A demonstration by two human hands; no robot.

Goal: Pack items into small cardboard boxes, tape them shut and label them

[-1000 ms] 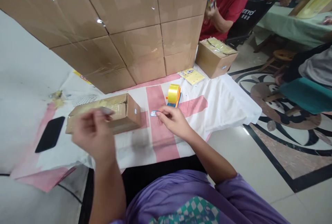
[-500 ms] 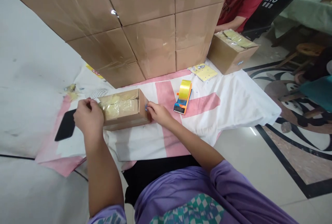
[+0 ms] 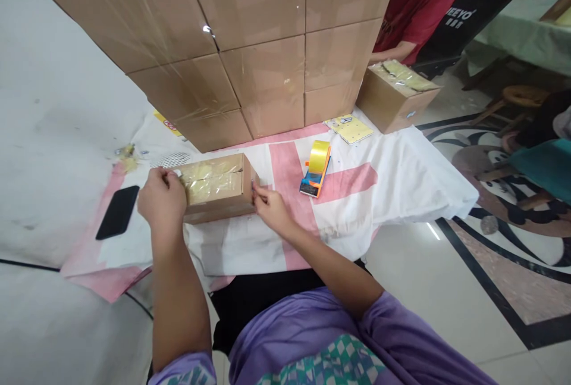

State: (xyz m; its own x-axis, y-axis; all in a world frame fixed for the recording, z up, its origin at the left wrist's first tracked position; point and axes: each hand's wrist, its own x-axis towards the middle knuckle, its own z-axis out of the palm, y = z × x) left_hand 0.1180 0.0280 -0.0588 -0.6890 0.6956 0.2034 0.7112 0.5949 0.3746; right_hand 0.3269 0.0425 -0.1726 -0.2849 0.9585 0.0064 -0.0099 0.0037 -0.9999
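A small taped cardboard box lies on a white and pink sheet on the floor in front of me. My left hand is closed against the box's left end, pinching something small and white there. My right hand presses its fingertips against the box's right end, where a small sticker sits. A yellow tape roll in an orange and blue dispenser lies to the right of the box.
A wall of stacked cardboard boxes rises just behind. A black phone lies at the left. A yellow card and another taped box sit at the right, where a person in red sits.
Both hands came down from the air onto the small box. The left went to its left end, the right brought a small sticker to its right end. The view shifted slightly.
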